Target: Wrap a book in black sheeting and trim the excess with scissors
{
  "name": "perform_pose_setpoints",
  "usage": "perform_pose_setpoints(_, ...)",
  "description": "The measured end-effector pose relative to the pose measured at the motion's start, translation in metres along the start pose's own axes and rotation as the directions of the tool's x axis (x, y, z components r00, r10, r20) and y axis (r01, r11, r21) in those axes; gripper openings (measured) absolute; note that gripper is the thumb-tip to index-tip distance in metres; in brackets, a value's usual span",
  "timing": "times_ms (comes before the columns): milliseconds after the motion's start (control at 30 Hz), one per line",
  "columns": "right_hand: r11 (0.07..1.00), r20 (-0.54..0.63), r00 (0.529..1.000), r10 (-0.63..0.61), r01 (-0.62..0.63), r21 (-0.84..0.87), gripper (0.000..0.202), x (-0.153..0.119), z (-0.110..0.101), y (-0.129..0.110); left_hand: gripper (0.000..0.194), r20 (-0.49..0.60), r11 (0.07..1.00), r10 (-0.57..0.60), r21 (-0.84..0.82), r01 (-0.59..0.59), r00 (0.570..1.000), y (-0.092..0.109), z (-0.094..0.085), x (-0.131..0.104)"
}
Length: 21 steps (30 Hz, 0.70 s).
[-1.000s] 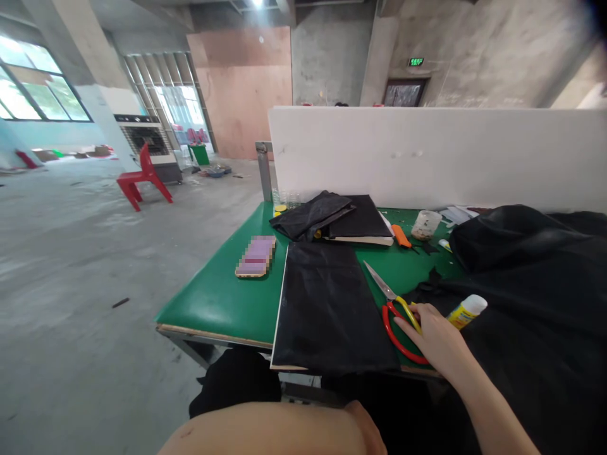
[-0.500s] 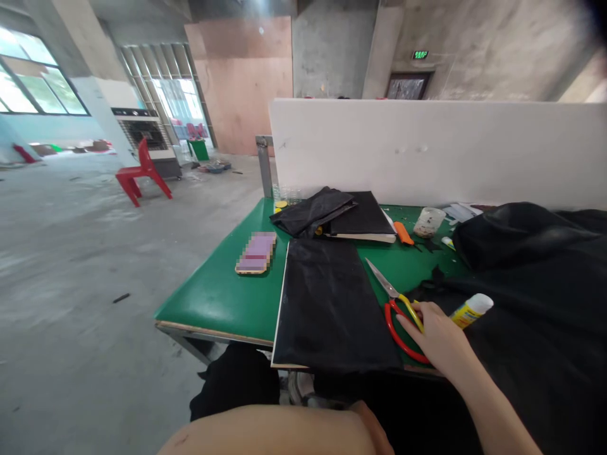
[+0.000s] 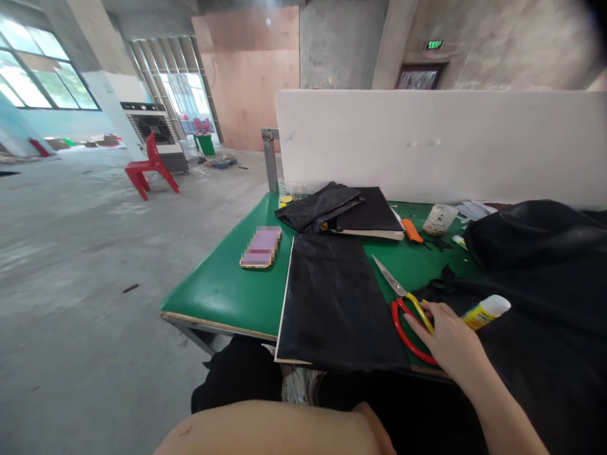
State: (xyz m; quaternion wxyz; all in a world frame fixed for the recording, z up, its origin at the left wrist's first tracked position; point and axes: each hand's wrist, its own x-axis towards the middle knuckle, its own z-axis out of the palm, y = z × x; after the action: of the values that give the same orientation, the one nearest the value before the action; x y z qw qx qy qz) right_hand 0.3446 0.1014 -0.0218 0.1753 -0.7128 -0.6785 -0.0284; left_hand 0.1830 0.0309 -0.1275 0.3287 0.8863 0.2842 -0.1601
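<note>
My right hand [image 3: 453, 338] is at the scissors [image 3: 396, 284], its thumb and fingers closed around the red and yellow handles. The scissors' blades point away over the green tabletop. Just behind that hand lies a glue stick [image 3: 488, 311] with a white cap, its lower end hidden by my hand. To the left, a flat board or book covered in black cloth [image 3: 336, 303] lies at the table edge, with a pale edge showing on its left. My left forearm crosses the bottom of the view; my left hand [image 3: 374, 426] shows only in part below the table, its fingers hidden.
A phone [image 3: 260, 248] lies left on the green table [image 3: 213, 284]. Behind are a black-covered book [image 3: 370, 212] with folded black cloth [image 3: 322, 205], an orange cutter [image 3: 411, 230] and a cloudy plastic cup [image 3: 440, 219]. Black fabric [image 3: 535, 272] heaps at right; a white panel [image 3: 379, 139] stands behind.
The whole view has shifted slightly, so things appear a little further right and higher. My right hand stays at the scissors' handles, and the things on the table have not visibly moved.
</note>
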Motion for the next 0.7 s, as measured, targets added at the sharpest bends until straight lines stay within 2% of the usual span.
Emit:
perform_pose_setpoints(167,0.999,0.035,0.999,0.019,-0.018,-0.048,0.044,-0.001,-0.005,-0.003,0.01,-0.032,1.0,0.01,0.021,-0.009,0.999,-0.001,0.003,-0.004)
perform_pose_setpoints(300,0.995,0.097,0.995,0.032,-0.023,-0.094,0.04,0.002,-0.017,-0.007,0.02,-0.025,0.999,0.025,0.035,-0.024,0.999,0.003,0.0,-0.009)
perform_pose_setpoints(400,0.993,0.171,0.984,0.056,-0.038,-0.11,0.034,0.006,-0.029,-0.013,0.027,0.064,0.994,0.041,0.1,-0.047,0.997,0.008,-0.011,-0.015)
perform_pose_setpoints(467,0.989,0.217,0.971,0.099,-0.073,-0.128,0.032,0.008,-0.035,-0.016,0.025,0.105,0.987,0.064,0.137,-0.078,0.992,0.01,-0.022,-0.021)
perform_pose_setpoints(567,0.982,0.246,0.957,0.154,-0.121,-0.146,0.032,0.011,-0.041,-0.018,0.022,0.09,0.982,0.114,0.139,-0.126,0.989,0.01,-0.037,-0.03)
perform_pose_setpoints(700,0.985,0.245,0.955,0.164,-0.144,-0.098,0.032,0.007,-0.041,-0.02,0.02,0.059,0.971,0.194,0.134,-0.2,0.979,0.015,-0.055,-0.044)
